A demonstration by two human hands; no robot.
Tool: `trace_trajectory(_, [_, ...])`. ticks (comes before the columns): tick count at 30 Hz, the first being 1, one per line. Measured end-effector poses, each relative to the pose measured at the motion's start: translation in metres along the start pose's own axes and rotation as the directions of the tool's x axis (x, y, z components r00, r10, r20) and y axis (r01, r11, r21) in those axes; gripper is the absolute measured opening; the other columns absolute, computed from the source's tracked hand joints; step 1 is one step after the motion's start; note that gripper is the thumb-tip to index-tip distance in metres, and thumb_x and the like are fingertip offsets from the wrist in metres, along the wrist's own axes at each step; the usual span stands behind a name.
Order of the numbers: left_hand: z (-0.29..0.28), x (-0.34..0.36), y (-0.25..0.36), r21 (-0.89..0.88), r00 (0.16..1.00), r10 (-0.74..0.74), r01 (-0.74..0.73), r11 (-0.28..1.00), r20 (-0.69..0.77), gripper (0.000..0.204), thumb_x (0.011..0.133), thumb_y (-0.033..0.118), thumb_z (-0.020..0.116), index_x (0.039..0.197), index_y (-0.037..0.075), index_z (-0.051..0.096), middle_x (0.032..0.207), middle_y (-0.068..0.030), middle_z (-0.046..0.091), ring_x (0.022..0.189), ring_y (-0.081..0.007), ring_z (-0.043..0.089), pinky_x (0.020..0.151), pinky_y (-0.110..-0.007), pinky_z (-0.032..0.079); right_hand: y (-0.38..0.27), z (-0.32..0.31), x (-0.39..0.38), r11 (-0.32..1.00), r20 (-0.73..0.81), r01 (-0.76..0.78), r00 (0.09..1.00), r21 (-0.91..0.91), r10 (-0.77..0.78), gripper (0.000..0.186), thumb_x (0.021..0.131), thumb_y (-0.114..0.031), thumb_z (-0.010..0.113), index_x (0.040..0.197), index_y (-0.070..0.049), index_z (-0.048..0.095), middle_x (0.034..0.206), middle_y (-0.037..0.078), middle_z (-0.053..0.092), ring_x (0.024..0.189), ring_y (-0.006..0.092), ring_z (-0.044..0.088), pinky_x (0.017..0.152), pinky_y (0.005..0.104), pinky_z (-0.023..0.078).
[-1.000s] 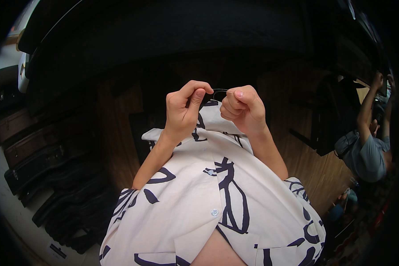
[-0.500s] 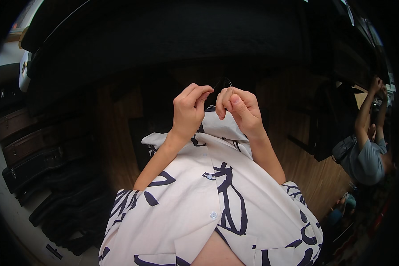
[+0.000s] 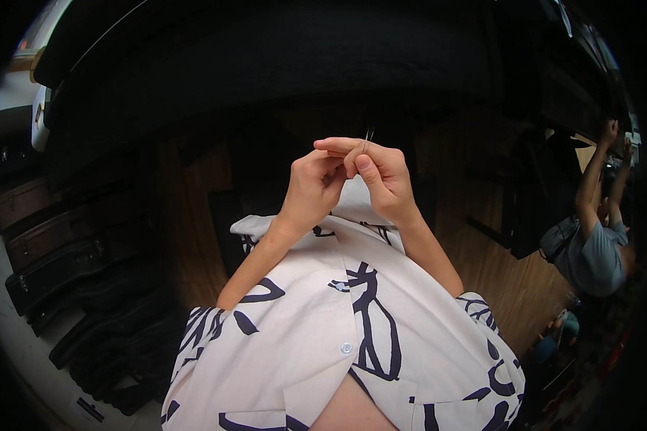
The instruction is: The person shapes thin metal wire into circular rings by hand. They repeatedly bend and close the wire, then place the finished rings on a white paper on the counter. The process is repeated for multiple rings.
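My right hand is closed, its thumb pressed against the bent index finger. A thin, shiny, wire-like strand is pinched there and sticks up above the hand in fine lines. My left hand meets it from the left with its fingers curled in. One finger lies stretched across the top of the left hand, reaching left from the right hand. Whatever the left fingertips hold, if anything, is hidden behind the overlapping fingers. Both hands are raised in front of my white shirt with dark line patterns.
A large black surface spans the space ahead. Brown and black cases stand in a row on the left. A wooden floor shows at right, where another person in a grey-blue shirt sits with arms raised.
My hands have come together, and the gap between them has closed. A finger now stretches left across the left hand. The strand now stands more upright above the right hand.
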State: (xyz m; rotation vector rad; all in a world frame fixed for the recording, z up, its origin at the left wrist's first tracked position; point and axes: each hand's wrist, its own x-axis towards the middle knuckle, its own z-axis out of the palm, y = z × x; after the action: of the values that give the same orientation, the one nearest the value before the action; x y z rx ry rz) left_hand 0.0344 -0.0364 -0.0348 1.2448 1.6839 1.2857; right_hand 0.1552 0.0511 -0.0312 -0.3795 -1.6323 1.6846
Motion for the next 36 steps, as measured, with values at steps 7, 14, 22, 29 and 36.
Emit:
trace_trajectory(7, [0.004, -0.002, 0.004, 0.006, 1.000, 0.016, -0.016, 1.000, 0.024, 0.004, 0.086, -0.003, 0.064, 0.087, -0.007, 0.066, 0.076, -0.0119, 0.062, 0.056, -0.0175, 0.058, 0.051, -0.030, 0.043, 0.000, -0.003, 0.001, 0.979, 0.001, 0.016, 1.000, -0.204, -0.016, 0.025, 0.095, -0.009, 0.054, 0.078, 0.001, 0.068, 0.105, 0.018, 0.073, 0.063, 0.0166, 0.068, 0.057, 0.0243, 0.053])
trace_trajectory(14, [0.005, -0.001, 0.006, 0.044, 0.998, 0.027, -0.030, 0.999, 0.061, 0.006, 0.087, -0.001, 0.063, 0.090, -0.005, 0.067, 0.074, -0.0131, 0.061, 0.056, -0.0210, 0.058, 0.052, -0.032, 0.043, -0.004, -0.008, 0.002, 0.918, -0.004, 0.045, 0.999, -0.394, -0.051, 0.020, 0.093, -0.006, 0.055, 0.078, 0.003, 0.064, 0.104, 0.019, 0.073, 0.067, 0.0223, 0.070, 0.058, 0.0271, 0.054])
trace_trajectory(22, [0.001, 0.002, 0.005, 0.103, 0.992, 0.044, -0.056, 0.993, 0.122, 0.007, 0.086, -0.001, 0.063, 0.089, -0.006, 0.067, 0.073, -0.0121, 0.064, 0.058, -0.0181, 0.061, 0.053, -0.029, 0.046, -0.001, -0.017, 0.002, 0.727, 0.066, 0.119, 0.993, -0.676, -0.101, 0.015, 0.090, -0.005, 0.058, 0.076, 0.000, 0.063, 0.072, 0.013, 0.066, 0.061, 0.0266, 0.065, 0.054, 0.0316, 0.050])
trace_trajectory(29, [-0.004, 0.000, -0.016, 0.170, 0.848, -0.328, 0.282, 0.944, 0.416, 0.012, 0.089, 0.004, 0.064, 0.094, -0.005, 0.072, 0.077, -0.0128, 0.071, 0.069, -0.0168, 0.069, 0.063, -0.026, 0.053, -0.002, -0.033, 0.005, 0.356, 0.112, -0.042, 0.909, -0.934, 0.400, 0.019, 0.088, -0.012, 0.059, 0.073, -0.001, 0.066, 0.063, 0.016, 0.063, 0.058, 0.0321, 0.064, 0.056, 0.0400, 0.051])
trace_trajectory(36, [0.004, -0.001, -0.059, 0.179, 0.953, -0.235, 0.202, 0.963, 0.190, 0.013, 0.092, 0.006, 0.063, 0.093, -0.003, 0.073, 0.075, -0.0112, 0.070, 0.064, -0.0139, 0.065, 0.063, -0.025, 0.052, 0.003, -0.051, -0.010, 0.311, 0.172, -0.053, 0.742, -0.949, 0.648, 0.020, 0.088, -0.014, 0.060, 0.076, -0.001, 0.070, 0.068, 0.018, 0.064, 0.068, 0.0336, 0.065, 0.068, 0.0410, 0.053])
